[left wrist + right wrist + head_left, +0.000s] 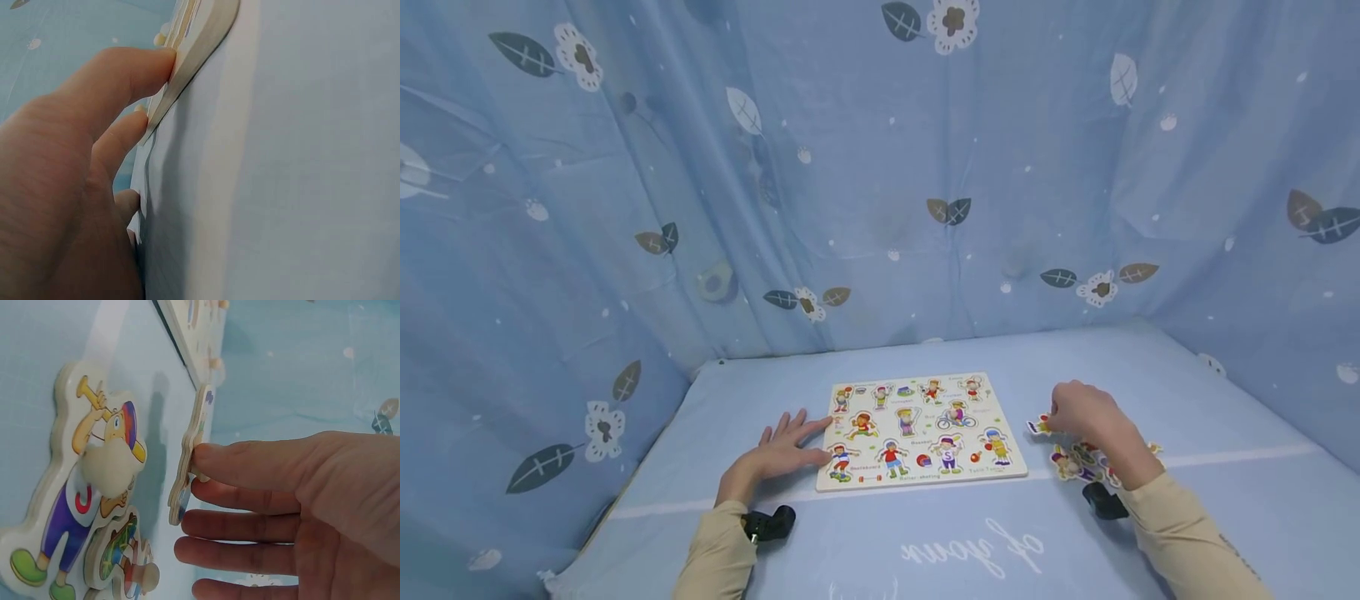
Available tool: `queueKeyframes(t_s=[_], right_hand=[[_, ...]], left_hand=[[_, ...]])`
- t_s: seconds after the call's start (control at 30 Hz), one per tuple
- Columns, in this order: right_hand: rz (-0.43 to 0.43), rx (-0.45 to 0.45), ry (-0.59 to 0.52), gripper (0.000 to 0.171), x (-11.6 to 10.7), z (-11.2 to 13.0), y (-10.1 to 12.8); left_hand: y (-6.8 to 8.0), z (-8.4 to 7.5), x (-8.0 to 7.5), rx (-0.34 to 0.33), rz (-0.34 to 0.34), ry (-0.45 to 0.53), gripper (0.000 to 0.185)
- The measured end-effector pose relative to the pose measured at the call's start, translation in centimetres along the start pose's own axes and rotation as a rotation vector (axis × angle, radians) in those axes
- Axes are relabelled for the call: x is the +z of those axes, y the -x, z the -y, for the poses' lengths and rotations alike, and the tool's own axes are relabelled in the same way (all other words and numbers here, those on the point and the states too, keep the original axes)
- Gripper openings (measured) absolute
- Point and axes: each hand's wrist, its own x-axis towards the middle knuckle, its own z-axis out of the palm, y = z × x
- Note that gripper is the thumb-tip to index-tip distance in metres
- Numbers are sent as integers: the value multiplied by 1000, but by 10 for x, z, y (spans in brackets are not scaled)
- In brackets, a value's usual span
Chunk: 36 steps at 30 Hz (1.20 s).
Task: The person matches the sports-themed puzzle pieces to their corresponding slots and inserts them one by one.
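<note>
Piece (wooden), pinched, at tip of right grip

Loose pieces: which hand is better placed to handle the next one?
Likely the right hand: it pinches one piece beside the loose pieces. The left hand touches the left edge of the board, farther away.

The blue fabric curtain bears white flowers with brown centres and dark grey and brown leaves. The pale blue cloth tabletop has a white stripe and white lettering. Multicoloured cartoon figures pattern the cream rectangular wooden board. The flat figure-shaped wooden piece shows purple trousers and 2 green shoes; the thin wooden cut-out has cream edges. The fabric sleeves are beige.
</note>
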Motion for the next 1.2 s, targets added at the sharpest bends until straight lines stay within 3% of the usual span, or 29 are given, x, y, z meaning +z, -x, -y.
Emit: queueKeyframes(t_s=[0.7, 1.2], right_hand=[[-20, -75, -23, 6, -5, 12, 2], [-38, -154, 21, 4, 1, 30, 3]], left_hand=[[-1, -1, 0, 1, -22, -17, 81], [-2, 1, 2, 3, -18, -13, 82]])
